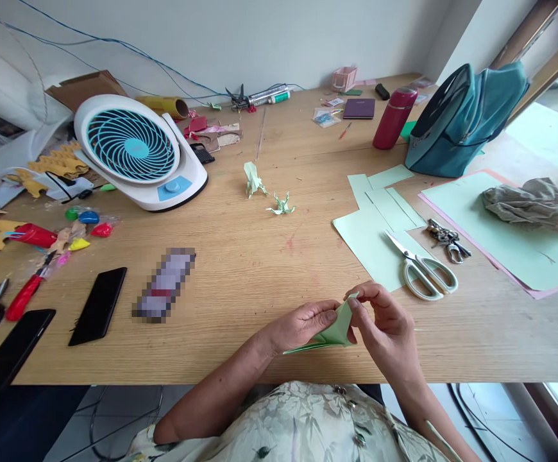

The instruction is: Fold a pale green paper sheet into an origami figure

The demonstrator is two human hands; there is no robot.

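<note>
Wood surface [240, 276]: pale boards are carrying everything here, and the person is sitting at the near edge.
Bag [462, 119]: a teal bag is standing at the far right, upright, with a red bottle [394, 117] just beside it.
Fan [137, 151]: a white and blue fan is leaning back at the far left, facing the person.
Large sheet [514, 237]: pale green paper is lying at the right on a pink sheet, with a crumpled grey cloth [533, 204] resting on it.
Cut sheets [372, 224]: smaller green pieces are overlapping between the big sheet and the hands.
Scissors [423, 269]: they are lying on the cut sheets, blades slightly parted, near the right hand; keys [447, 239] are just beside them.
Phones [99, 305]: two dark phones are lying flat at the left, well apart from the hands.
Folded paper [334, 333]: a green pointed piece is being held just above the near edge of the surface, between both hands.
Left hand [303, 324]: its fingers are closing on the left side of the folded paper.
Right hand [387, 324]: thumb and fingertips are pinching the top tip.
Finished figures [253, 178]: two small green folded shapes are standing mid-surface.
Risk: pinching the thin tip too hard could probably tear or skew the crease; a loosening grip could let the layers spring apart.
</note>
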